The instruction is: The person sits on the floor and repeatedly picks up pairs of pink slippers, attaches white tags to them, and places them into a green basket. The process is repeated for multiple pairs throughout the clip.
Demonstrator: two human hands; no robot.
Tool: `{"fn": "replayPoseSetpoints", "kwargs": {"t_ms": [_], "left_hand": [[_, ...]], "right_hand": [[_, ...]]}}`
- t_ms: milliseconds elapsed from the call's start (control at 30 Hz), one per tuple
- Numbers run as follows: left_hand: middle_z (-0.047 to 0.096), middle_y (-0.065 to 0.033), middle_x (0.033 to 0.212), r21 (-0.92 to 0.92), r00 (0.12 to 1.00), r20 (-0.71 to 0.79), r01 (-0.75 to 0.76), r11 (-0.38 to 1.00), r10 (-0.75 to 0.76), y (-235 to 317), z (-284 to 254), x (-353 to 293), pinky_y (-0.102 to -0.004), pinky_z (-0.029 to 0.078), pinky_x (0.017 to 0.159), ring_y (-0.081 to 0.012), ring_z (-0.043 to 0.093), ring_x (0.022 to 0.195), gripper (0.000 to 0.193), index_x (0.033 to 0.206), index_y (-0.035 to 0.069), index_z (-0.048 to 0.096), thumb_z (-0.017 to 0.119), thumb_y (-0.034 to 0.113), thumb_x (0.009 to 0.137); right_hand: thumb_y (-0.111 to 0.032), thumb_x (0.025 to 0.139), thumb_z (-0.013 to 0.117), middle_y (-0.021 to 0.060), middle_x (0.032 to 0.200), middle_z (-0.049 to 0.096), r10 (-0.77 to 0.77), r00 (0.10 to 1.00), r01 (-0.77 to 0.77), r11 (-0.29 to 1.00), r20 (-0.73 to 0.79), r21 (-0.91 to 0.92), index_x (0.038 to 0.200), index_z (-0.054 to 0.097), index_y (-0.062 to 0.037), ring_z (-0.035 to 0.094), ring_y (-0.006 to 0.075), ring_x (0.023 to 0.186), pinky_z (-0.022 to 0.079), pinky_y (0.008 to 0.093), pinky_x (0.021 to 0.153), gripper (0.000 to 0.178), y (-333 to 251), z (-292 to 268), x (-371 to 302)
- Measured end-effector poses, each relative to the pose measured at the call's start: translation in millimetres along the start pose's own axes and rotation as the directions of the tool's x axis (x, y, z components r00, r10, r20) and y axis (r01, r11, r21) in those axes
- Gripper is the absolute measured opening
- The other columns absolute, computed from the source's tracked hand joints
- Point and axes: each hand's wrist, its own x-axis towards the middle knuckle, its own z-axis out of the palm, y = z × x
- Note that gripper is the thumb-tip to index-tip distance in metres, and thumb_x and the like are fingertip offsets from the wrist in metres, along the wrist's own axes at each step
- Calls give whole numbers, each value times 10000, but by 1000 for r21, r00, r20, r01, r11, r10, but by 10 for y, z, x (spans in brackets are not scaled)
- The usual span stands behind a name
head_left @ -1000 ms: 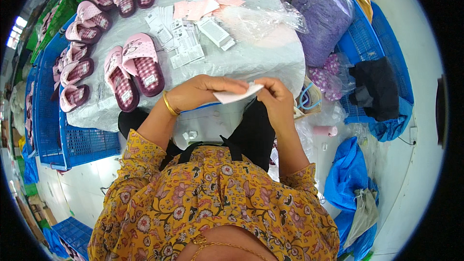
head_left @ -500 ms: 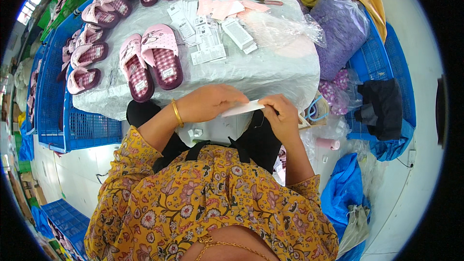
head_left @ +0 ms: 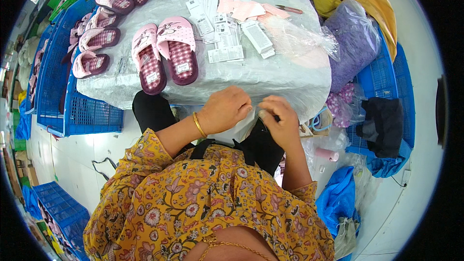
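Note:
Over my lap at the table's front edge, my left hand [head_left: 227, 109] is curled, its thumb pressed toward the fingers. Just to its right, my right hand [head_left: 280, 120] is closed with thumb and forefinger pinched together. Whatever either hand holds is too small or hidden to make out. Beyond my left hand, a pair of pink slippers with dark checked insoles, the left slipper [head_left: 149, 60] and the right slipper [head_left: 177, 53], lies on the plastic-covered table [head_left: 275, 79]. Farther back are printed white cards [head_left: 226, 38], a stack of white tags [head_left: 257, 37] and pink paper pieces [head_left: 246, 8].
More pink slippers [head_left: 100, 38] line the table's left and far edges. Blue crates [head_left: 94, 116] stand at the left. A trimming tool [head_left: 289, 8] lies near crumpled clear plastic [head_left: 299, 34]. On the right are a bagged purple bundle [head_left: 353, 34] and dark cloth [head_left: 382, 123].
The white card held between my hands is no longer visible. My hands have drawn slightly apart and curled. The whole view has shifted, moving the table and slippers rightward in the picture.

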Motion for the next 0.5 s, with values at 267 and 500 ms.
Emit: {"fn": "replayPoseSetpoints", "kwargs": {"t_ms": [267,500], "left_hand": [[589,-104,824,-31,1000,-13,17,999,-18,11,-155,60,-422,479,677,-321,584,793,103,852,67,608,653,159,852],[641,-86,879,225,986,-164,10,974,28,-428,-547,368,-420,496,736,-281,610,881,151,895,98,666,653,239,844]], "right_hand": [[-59,861,716,46,837,702,253,958,-276,940,135,200,1016,663,-32,612,78,701,494,229,648,166,-208,164,161],[-58,859,709,44,879,671,243,966,-257,944,89,205,960,676,-32,591,85,726,477,241,653,110,-10,253,197]]}}
